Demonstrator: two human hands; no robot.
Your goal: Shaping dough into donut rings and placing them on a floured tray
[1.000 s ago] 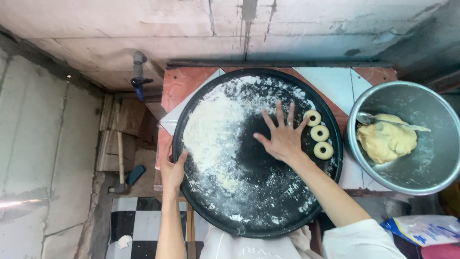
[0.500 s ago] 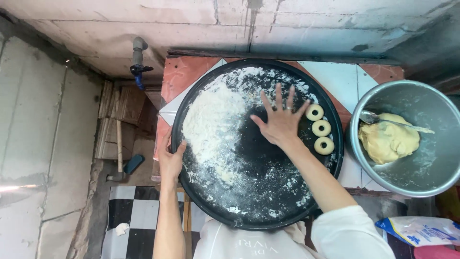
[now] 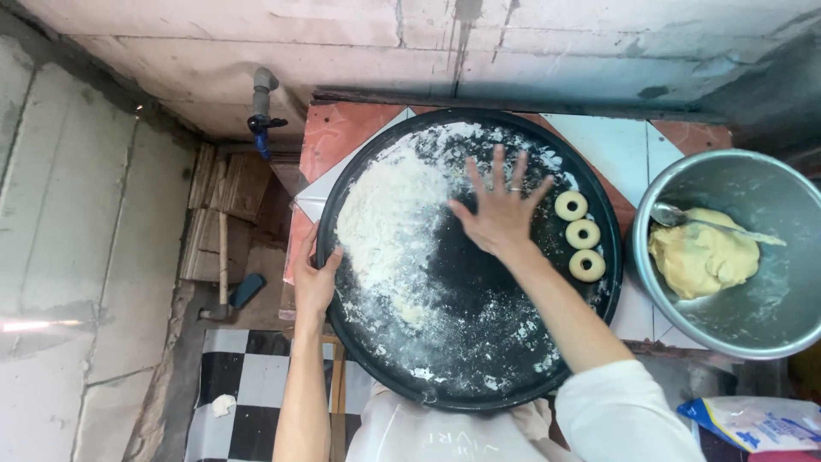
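Observation:
A big round black tray point(image 3: 479, 376) lies on a tiled table, dusted with white flour point(image 3: 385, 222) that is thickest on its left half. My right hand point(image 3: 499, 208) lies flat on the tray's middle, fingers spread, touching the flour. My left hand point(image 3: 315, 278) grips the tray's left rim. Three ring-shaped pieces of dough point(image 3: 583, 234) sit in a row near the right rim, just right of my right hand.
A steel bowl point(image 3: 770, 334) at the right holds a lump of yellow dough point(image 3: 701, 257) and a spoon point(image 3: 710, 224). A plastic bag point(image 3: 753, 421) lies at the bottom right. A pipe with a blue tap point(image 3: 261, 120) is on the wall, a hammer point(image 3: 224, 274) on the floor at the left.
My right hand has slid up and a little left over the tray, pushing flour. My left hand has stayed on the rim.

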